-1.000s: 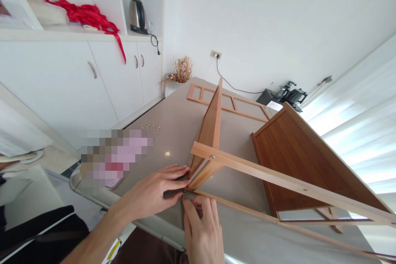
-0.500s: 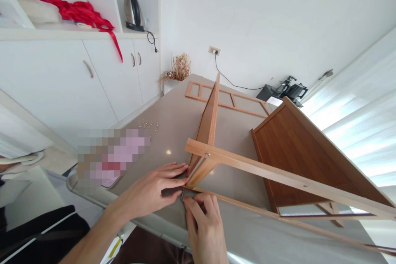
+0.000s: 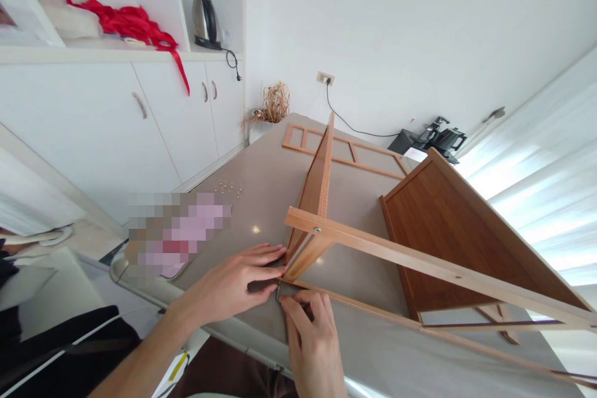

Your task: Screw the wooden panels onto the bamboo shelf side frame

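Note:
A wooden shelf frame (image 3: 373, 241) stands on its side on the table, with an upright panel (image 3: 318, 177) joined to its near end. At the lower corner of that panel, my left hand (image 3: 242, 280) lies with fingers stretched out and spread, their tips touching the wood. Just to the right, my right hand (image 3: 311, 329) pinches a small metal hex key (image 3: 278, 291) between thumb and fingers. The key's far end meets the lower rail (image 3: 354, 306) near the corner; the fastener there is too small to see. A screw head (image 3: 317, 230) shows in the upper rail.
A wide wooden panel (image 3: 485, 230) rises at the right. Behind lies a flat ladder-like wooden frame (image 3: 342, 158). Several small metal fittings (image 3: 231, 188) rest on the table (image 3: 261, 186), near a blurred pink item (image 3: 200, 224). A black appliance (image 3: 403, 142) stands at the back.
The view has shifted slightly. The hex key stands at a slightly different angle in my right hand. My left hand keeps its place against the panel's corner.

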{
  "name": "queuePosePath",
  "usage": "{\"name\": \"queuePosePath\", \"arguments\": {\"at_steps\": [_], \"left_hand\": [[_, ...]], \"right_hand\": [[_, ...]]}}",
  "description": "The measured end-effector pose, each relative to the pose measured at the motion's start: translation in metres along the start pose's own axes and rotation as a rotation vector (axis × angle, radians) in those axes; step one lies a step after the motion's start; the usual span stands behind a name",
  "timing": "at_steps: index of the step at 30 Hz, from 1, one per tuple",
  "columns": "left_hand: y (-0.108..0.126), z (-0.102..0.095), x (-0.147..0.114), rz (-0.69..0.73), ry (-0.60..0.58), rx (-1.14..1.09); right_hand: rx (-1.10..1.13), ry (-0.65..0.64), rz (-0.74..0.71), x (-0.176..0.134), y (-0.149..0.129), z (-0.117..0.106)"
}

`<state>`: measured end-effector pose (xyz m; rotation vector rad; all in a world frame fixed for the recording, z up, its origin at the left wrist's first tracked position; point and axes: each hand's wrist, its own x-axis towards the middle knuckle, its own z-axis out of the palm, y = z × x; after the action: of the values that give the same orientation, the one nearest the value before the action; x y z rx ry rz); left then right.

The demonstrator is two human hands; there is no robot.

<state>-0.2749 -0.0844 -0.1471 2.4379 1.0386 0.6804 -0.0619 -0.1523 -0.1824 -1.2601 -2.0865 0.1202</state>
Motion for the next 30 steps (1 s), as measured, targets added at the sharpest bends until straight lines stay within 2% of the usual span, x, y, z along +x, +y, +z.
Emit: {"name": "queuePosePath", "arguments": {"at_steps": [13, 20, 24, 30], "left_hand": [[-0.003, 0.003, -0.002, -0.014, 0.037, -0.048], [-0.001, 0.002, -0.001, -0.020, -0.011, 0.021], [-0.002, 0.004, -0.001, -0.025, -0.012, 0.027], [-0.003, 0.004, -0.002, -0.027, 0.006, 0.024]], "right_hand": [[-0.101, -0.009, -0.010, 0.001, -0.009, 0.005], [-0.185, -0.029, 0.040, 0.002, -0.017, 0.009], [-0.196, 0.002, 0.052, 0.003, -0.017, 0.007], [-0.093, 0.076, -0.015, 0.007, -0.013, 0.004]]}}
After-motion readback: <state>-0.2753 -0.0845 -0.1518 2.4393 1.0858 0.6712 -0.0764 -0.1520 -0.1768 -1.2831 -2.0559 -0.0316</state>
